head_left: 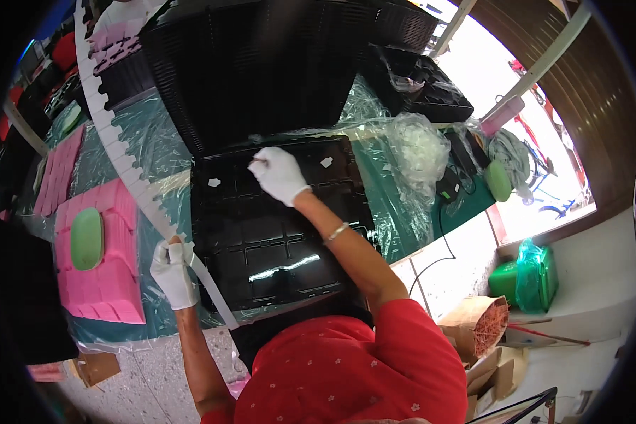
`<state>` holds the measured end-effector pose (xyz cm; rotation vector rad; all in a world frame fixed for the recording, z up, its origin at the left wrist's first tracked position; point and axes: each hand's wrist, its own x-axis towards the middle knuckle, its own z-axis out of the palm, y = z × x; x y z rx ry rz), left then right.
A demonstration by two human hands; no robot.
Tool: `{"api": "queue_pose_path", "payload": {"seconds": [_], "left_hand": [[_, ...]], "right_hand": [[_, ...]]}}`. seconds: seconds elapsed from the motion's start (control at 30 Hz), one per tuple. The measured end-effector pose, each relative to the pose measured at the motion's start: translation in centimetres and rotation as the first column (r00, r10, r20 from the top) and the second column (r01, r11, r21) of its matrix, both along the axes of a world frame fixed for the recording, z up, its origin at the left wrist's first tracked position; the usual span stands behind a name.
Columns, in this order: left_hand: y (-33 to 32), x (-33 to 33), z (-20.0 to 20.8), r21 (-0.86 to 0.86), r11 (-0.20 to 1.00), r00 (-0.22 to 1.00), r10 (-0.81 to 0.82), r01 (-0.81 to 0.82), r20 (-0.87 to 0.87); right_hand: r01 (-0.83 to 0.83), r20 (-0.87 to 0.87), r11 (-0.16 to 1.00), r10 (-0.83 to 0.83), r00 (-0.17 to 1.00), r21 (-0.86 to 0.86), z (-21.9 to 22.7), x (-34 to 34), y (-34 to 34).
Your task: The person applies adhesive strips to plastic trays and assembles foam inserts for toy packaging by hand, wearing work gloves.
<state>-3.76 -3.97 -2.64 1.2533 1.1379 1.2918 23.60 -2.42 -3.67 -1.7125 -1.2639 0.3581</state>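
Observation:
My left hand [173, 274], in a white glove, is closed on a long white strip of labels [131, 173] with a notched edge. The strip runs up past the pink stacks, and its tail hangs below the hand. My right hand [279, 174], also gloved, is over the far half of a glossy black plastic tray [261, 237]. Its fingers are pinched together; whatever is between them is too small to make out. Two small white labels lie on the tray, a left label [214, 183] and a right label [326, 162], on either side of that hand.
A tall stack of black trays [254, 71] stands behind. Pink foam pieces [109, 283] with a green oval dish [87, 239] are at left. At right are a clear plastic bag [418, 152], another green dish [498, 181] and a black cable [442, 237]. Plastic-covered green cloth [392, 219] lies beneath.

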Motion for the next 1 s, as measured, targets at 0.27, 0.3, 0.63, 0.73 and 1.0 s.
{"api": "queue_pose_path", "payload": {"seconds": [0.27,0.3,0.63,0.73,1.0], "left_hand": [[-0.2,1.8,1.6,0.078,0.996,0.971,-0.012,0.032,-0.237],[-0.3,1.8,1.1,0.059,0.998,0.983,-0.004,0.015,-0.185],[-2.6,0.7,1.8,-0.124,0.991,0.985,0.032,-0.054,-0.172],[-2.9,0.6,1.5,-0.042,0.996,0.997,0.082,-0.082,-0.005],[-2.6,0.4,1.7,-0.073,0.997,0.999,0.033,-0.034,-0.017]], "right_hand": [[0.336,0.072,0.938,-0.331,0.941,-0.082,4.0,13.1,-14.6],[0.299,0.009,0.946,-0.3,0.954,-0.126,4.7,11.5,-14.1],[0.022,0.678,0.959,0.184,0.711,-0.282,0.2,-5.3,4.6],[0.006,0.653,0.958,0.191,0.733,-0.288,-0.7,-6.2,6.3],[0.01,0.802,0.968,0.201,0.562,-0.249,-1.2,-6.8,6.4]]}}
